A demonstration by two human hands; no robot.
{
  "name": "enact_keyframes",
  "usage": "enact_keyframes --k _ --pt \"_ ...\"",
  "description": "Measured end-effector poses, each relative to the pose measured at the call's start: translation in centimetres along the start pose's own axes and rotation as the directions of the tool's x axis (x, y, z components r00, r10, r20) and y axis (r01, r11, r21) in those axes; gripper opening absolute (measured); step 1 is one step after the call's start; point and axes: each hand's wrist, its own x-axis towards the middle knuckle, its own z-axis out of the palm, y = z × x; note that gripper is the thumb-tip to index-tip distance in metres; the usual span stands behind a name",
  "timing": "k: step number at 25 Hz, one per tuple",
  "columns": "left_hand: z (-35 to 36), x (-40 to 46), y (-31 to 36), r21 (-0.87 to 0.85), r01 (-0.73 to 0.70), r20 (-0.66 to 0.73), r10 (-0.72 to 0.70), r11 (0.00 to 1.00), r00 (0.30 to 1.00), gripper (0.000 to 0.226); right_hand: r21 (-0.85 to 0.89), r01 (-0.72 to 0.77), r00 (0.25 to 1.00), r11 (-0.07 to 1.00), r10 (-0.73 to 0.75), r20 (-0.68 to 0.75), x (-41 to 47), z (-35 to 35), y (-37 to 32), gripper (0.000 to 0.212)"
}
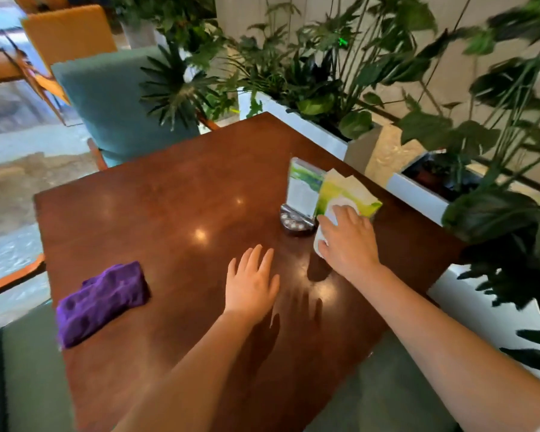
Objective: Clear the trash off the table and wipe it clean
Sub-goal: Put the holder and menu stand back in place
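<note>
Step in hand, trash removal: your right hand (346, 241) lies on the crumpled white paper napkin (331, 219), fingers curled over it and seemingly closing, beside the green-and-white tissue pack (349, 194) and clear acrylic sign stand (303, 191) at the far right of the dark brown wooden table (169, 194). Your left hand (251, 285) hovers flat, fingers spread, holding nothing. Next, by my judgement: lift the napkin away, then fetch the folded purple microfibre cloth (102, 302) (well apart, near left edge).

Café or restaurant seating area: dark wooden table (169, 213) with acrylic menu stand (303, 194), upholstered green chair (106, 101) and orange chair (69, 32), white planters (318, 132) along the table's far edge.
</note>
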Motion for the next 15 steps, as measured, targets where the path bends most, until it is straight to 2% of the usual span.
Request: enact_keyframes --k 5,9,12,15 --pt "5.5 -0.6 -0.3 0.106 -0.015 0.149 -0.001 0.994 0.989 0.064 -0.020 -0.046 0.998 0.999 0.047 0.049 2.6 3.7 3.3 0.062" --pt "7.7 -0.7 -2.0 0.135 0.106 0.192 -0.131 0.985 0.973 0.071 0.018 -0.062 0.995 0.998 0.060 0.074 2.9 6.3 3.6 0.064" --pt "8.8 -0.8 -2.9 0.142 0.183 0.231 -0.212 0.973 0.950 0.074 0.099 -0.035 0.999 0.994 0.037 -0.019 3.0 6.9 3.8 0.061" --pt "9.2 -1.3 -3.1 0.142 0.199 0.206 -0.226 0.970 0.952 0.073 0.293 -0.045 0.989 0.955 0.085 -0.125 3.6 7.3 4.4 0.054"
